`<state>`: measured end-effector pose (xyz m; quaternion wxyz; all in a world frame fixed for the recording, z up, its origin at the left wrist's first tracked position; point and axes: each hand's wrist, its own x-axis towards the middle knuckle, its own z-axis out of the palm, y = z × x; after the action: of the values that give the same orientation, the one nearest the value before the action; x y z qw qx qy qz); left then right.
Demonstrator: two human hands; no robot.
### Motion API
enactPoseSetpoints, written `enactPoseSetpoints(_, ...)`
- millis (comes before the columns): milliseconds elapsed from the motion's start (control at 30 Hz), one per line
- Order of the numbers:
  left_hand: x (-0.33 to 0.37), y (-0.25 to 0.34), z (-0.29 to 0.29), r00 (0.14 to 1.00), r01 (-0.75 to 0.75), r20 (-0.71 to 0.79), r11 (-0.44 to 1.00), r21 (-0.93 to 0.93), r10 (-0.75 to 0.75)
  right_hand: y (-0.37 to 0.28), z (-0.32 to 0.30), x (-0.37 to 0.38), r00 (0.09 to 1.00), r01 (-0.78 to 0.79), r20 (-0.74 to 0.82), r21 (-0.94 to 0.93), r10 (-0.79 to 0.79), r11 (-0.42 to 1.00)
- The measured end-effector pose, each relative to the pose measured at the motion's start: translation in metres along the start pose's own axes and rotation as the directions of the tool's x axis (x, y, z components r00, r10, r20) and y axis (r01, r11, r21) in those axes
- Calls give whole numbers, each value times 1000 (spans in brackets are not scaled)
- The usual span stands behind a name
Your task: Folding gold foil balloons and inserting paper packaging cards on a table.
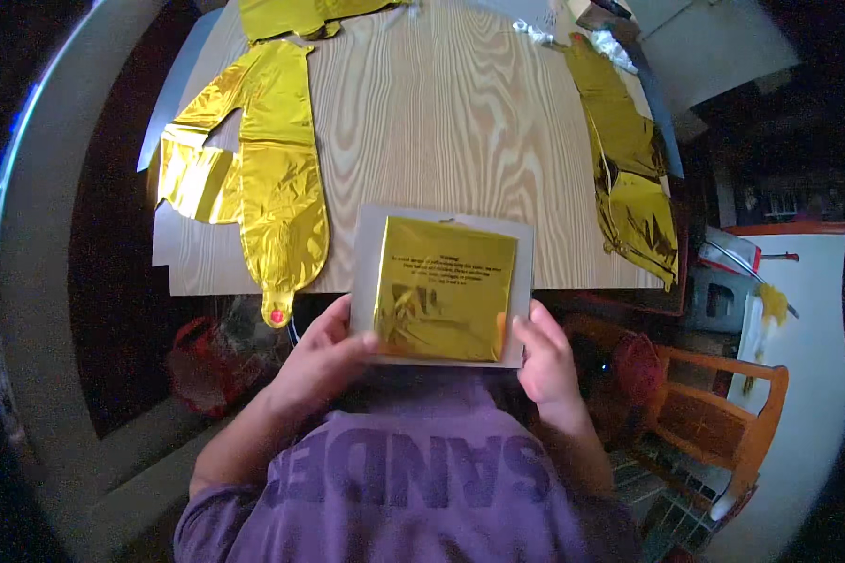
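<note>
Between my two hands is a flat, pale package (366,253) with a folded gold foil sheet (451,319) and printed text showing on its front. My left hand (327,342) grips its lower left edge, thumb on the front. On the opposite side my right hand (543,355) holds the lower right edge, fingers behind it. The package is tilted up at the table's near edge, over my lap. Left of it lies a flat gold foil balloon (282,188) whose tab hangs past the table edge.
A wood-grain table (422,122) spreads ahead. Another gold foil balloon (629,141) lies along its right side, and more gold foil (300,17) lies at the far left. Crumpled clear plastic (615,49) sits at the far right. A wooden chair (723,413) stands to the right.
</note>
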<state>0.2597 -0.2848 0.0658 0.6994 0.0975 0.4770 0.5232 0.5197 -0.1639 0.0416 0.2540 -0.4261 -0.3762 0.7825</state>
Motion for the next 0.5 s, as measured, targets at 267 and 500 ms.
enactPoseSetpoints(267,-7,-18,-3,965,-261,121,912,318,233,7,-4,-31,962,201,216,-139,-168,970)
enactPoseSetpoints(500,-3,-31,-10,921,-375,146,719,585,362,0,-9,-25,963,249,213,-487,-163,837)
